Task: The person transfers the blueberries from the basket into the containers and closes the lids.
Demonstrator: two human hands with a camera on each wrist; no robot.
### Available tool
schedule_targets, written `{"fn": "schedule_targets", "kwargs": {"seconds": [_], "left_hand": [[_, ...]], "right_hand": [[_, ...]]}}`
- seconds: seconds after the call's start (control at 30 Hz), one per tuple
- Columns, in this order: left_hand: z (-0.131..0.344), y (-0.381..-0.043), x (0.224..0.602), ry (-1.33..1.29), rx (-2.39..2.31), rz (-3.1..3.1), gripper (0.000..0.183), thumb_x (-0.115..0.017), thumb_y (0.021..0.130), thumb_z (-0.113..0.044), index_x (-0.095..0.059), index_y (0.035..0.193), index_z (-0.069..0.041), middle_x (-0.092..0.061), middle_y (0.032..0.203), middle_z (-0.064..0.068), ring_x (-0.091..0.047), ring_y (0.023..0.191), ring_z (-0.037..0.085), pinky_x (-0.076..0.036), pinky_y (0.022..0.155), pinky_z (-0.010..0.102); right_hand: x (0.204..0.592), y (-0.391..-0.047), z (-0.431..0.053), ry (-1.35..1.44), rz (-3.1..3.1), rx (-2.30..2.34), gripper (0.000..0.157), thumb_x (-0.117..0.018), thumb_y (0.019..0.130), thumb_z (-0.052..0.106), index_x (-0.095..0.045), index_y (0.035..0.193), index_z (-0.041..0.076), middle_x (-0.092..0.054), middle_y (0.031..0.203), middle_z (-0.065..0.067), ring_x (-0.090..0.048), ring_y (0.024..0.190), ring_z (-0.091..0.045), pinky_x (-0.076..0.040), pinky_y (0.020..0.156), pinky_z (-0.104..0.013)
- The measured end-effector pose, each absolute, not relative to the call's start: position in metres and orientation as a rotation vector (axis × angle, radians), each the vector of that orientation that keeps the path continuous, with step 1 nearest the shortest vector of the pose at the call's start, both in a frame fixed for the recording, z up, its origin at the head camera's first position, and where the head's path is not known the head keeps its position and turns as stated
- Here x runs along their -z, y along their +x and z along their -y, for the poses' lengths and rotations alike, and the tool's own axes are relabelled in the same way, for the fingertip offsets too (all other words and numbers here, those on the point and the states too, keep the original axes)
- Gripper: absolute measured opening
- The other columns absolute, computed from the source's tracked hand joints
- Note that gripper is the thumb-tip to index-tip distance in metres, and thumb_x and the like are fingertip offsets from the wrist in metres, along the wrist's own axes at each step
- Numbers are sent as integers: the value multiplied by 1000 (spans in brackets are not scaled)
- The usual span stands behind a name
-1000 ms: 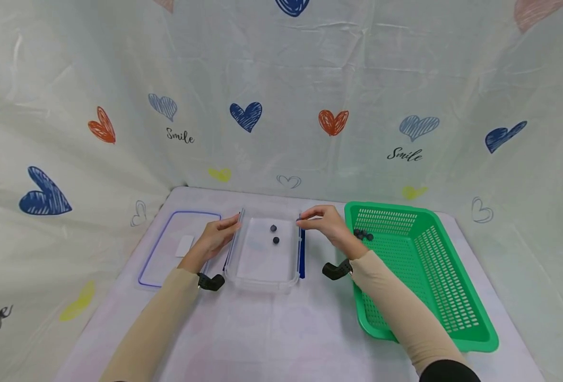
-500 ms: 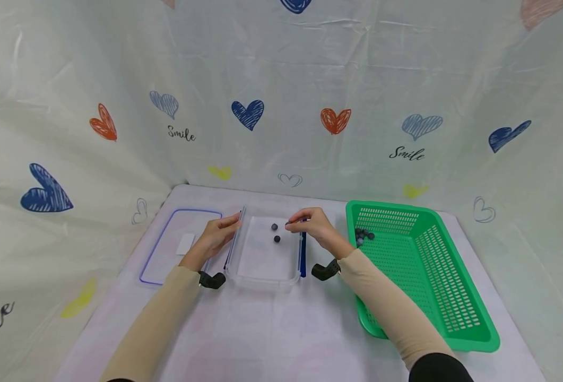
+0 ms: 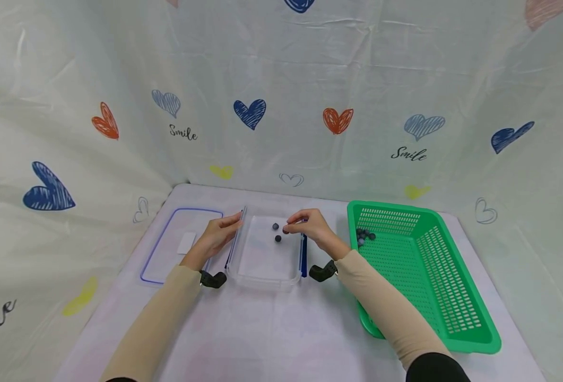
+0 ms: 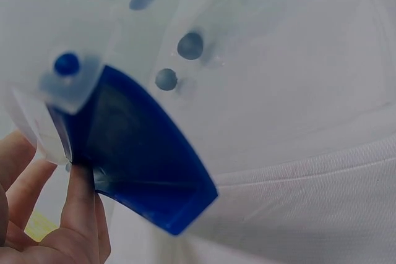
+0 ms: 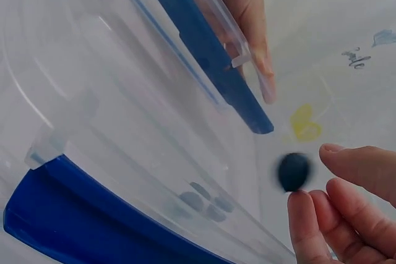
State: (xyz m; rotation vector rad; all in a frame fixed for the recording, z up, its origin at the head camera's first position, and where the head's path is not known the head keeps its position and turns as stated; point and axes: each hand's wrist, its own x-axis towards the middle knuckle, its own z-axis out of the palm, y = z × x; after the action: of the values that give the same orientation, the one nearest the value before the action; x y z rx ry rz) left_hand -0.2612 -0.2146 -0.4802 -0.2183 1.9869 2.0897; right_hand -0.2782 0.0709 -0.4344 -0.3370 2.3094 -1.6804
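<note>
A clear plastic food container (image 3: 262,281) with blue side latches stands on the table, two blueberries (image 3: 278,239) on its floor. My left hand (image 3: 214,240) holds the container's left side, its fingers at the clear corner and the blue latch (image 4: 142,153) in the left wrist view. Over the container's right half is my right hand (image 3: 312,227). Just off its fingertips a blurred blueberry (image 5: 294,171) shows in the right wrist view, the thumb (image 5: 356,162) spread away from it and one finger right below it.
On the right stands a green basket (image 3: 419,212) with several blueberries (image 3: 364,235) in its far left corner. A clear lid with a blue seal (image 3: 166,231) lies left of the container, bearing a white label. A heart-printed curtain (image 3: 291,143) hangs behind the table.
My right hand has moved left from the container's right rim to over its inside, and its thumb and fingers now stand apart from the blueberry. My left hand has stayed at the left side.
</note>
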Motion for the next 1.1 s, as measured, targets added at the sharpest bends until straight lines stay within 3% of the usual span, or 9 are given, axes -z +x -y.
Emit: {"fn": "schedule_targets", "kwargs": {"seconds": [0.3,0.63,0.87,1.1], "left_hand": [[213,-261,481,-244,-2063,-2013,55,-62,101,-18,-41,150,-8,-31,160,9,-30,145,22,-30,116,36],[214,-259,478,-232,-2064,-2017,54,-61,101,-17,-41,150,-7,-30,160,9,-30,145,22,-30,117,37],[212,-259,477,-236,-2060,-2010,54,-61,101,-17,-40,151,-8,-30,160,9,-30,145,22,-29,117,37],[212,-259,476,-255,-2065,-2000,54,-62,101,-16,-40,150,-7,-30,160,9,-30,145,22,-29,117,37]], "right_hand": [[432,-278,-73,-302,-2316,1720,17,-80,85,6,-73,97,-4,-72,94,-8,-67,81,-18,-54,85,-34],[421,-282,-89,-315,-2286,1797,21,-78,87,11,-73,102,-3,-73,94,-8,-69,85,-21,-49,100,-44],[412,-283,-113,-300,-2255,1837,26,-77,90,15,-72,108,-3,-70,106,-12,-69,95,-28,-48,103,-45],[407,-285,-142,-240,-2246,1904,29,-76,91,17,-70,110,-5,-68,111,-15,-69,95,-24,-50,101,-41]]}}
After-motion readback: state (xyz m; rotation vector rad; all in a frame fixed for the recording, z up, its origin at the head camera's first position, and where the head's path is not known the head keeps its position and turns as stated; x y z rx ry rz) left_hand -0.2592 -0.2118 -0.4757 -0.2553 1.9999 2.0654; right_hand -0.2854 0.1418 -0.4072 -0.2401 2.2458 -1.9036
